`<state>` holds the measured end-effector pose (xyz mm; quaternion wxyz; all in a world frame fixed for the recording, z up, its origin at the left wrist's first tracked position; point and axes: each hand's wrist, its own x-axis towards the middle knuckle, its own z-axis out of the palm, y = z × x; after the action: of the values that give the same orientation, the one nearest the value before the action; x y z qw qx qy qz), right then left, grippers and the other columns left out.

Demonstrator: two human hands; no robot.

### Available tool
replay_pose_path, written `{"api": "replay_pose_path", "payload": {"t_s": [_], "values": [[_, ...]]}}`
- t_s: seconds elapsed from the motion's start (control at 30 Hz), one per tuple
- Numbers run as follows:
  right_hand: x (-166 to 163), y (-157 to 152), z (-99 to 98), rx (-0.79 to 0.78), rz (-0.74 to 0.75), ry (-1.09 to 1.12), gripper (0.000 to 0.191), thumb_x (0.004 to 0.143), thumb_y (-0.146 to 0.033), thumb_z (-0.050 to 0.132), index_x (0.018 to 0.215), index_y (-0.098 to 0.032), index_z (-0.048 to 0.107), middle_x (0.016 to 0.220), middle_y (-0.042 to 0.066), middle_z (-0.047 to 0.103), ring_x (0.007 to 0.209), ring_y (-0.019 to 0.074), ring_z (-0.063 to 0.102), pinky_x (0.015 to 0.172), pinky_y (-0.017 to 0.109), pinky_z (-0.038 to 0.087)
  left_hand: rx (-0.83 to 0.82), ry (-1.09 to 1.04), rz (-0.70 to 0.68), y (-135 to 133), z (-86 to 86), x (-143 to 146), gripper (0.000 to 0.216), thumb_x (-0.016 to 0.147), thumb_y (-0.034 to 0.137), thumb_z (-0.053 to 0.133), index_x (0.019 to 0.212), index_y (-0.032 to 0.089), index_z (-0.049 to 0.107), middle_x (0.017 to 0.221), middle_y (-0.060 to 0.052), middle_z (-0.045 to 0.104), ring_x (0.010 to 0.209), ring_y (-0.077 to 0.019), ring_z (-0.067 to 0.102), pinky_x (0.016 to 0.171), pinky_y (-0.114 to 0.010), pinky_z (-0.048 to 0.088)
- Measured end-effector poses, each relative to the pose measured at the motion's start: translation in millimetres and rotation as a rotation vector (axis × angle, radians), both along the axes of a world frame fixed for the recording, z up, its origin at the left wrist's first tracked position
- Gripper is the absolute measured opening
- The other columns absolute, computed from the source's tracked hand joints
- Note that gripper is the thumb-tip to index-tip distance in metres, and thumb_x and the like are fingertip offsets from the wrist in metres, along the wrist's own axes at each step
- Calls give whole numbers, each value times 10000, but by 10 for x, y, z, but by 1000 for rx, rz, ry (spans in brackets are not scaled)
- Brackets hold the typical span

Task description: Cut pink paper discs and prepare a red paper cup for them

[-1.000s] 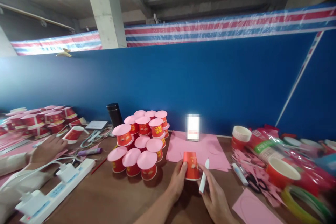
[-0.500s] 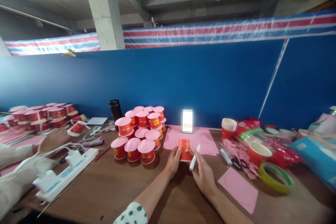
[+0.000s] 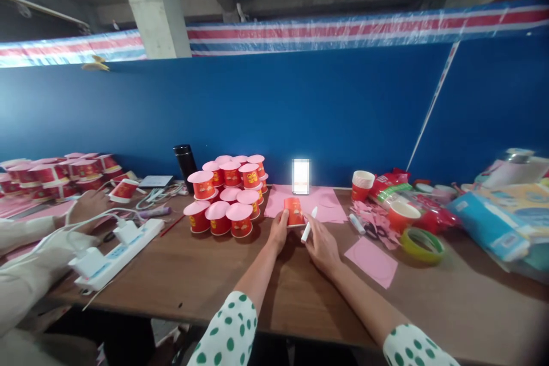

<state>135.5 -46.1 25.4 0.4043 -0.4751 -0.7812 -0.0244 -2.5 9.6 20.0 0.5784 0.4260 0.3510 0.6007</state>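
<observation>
Between my two hands a red paper cup (image 3: pixel 294 211) is held upside down above the table, its wide rim downward. My left hand (image 3: pixel 278 233) is closed around the cup's left side. A white glue stick or marker (image 3: pixel 309 225), slim with a pointed tip, is gripped in my right hand (image 3: pixel 324 245), whose fingertips reach the cup's right side. Behind the cup lie pink paper sheets (image 3: pixel 274 204). To the right on the table rests a square of pink paper (image 3: pixel 372 261) with a circle drawn on it.
Red cups with pink paper discs (image 3: pixel 231 211) are stacked at left. A power strip (image 3: pixel 120 254) and a co-worker's hand (image 3: pixel 88 206) are farther left. On the right are stacked cups (image 3: pixel 362 185), pink scraps, scissors, yellow tape (image 3: pixel 422 246) and a blue package (image 3: pixel 489 229).
The view has tilted down and shifted slightly, showing more of my sleeves and the table's front edge. My hands keep the cup and the white stick in nearly the same hold.
</observation>
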Motion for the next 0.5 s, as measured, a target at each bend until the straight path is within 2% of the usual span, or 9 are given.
{"api": "replay_pose_path", "payload": {"t_s": [0.23, 0.5], "values": [[4, -3, -12, -20, -7, -35, 621, 797, -132, 469, 1390, -193, 298, 1308, 100, 519, 1191, 240, 487, 978, 382, 421, 29, 5, 24, -53, 34, 8, 443, 769, 536, 522, 900, 120, 602, 806, -80, 658, 713, -187, 615, 684, -309, 477], [8, 6, -9, -20, 7, -38, 575, 825, -155, 450, 1382, -187, 311, 1337, 96, 496, 1213, 233, 468, 983, 367, 414, 20, 84, 110, -27, -14, -4, 428, 756, 535, 545, 849, 126, 631, 764, -75, 660, 736, -197, 605, 701, -299, 471]]}}
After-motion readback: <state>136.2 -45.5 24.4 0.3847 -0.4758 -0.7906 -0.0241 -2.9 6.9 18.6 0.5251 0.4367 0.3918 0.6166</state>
